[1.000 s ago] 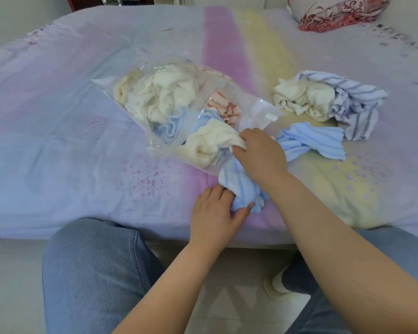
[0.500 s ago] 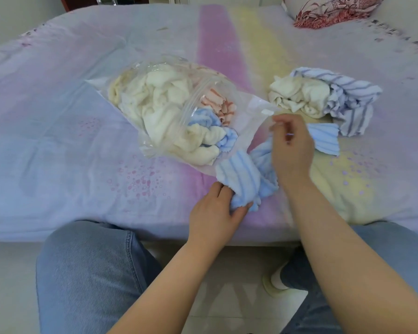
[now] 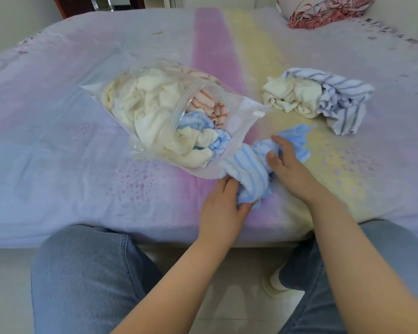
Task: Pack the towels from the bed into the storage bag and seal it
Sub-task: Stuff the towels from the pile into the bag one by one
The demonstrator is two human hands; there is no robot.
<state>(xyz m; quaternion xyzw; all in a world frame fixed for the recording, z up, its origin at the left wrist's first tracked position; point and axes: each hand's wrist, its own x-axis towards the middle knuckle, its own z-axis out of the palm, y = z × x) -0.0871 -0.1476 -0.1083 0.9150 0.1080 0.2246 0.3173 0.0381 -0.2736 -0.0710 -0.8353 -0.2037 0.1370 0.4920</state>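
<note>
Gripping the blue striped towel [image 3: 247,168] at its near end, the left hand [image 3: 223,208] is staying low while the right hand [image 3: 287,165] is holding its far end. The towel is lying on the bed [image 3: 58,145], and the storage bag [image 3: 179,116] mouth is just up-left, nearer the left hand.

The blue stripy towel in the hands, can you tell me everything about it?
The blue striped towel is fluffy, light blue with white stripes, and bunched up on the bed just outside the storage bag mouth. The left hand grips its near end; the right hand gathers its middle. Its far end trails loose.
</note>
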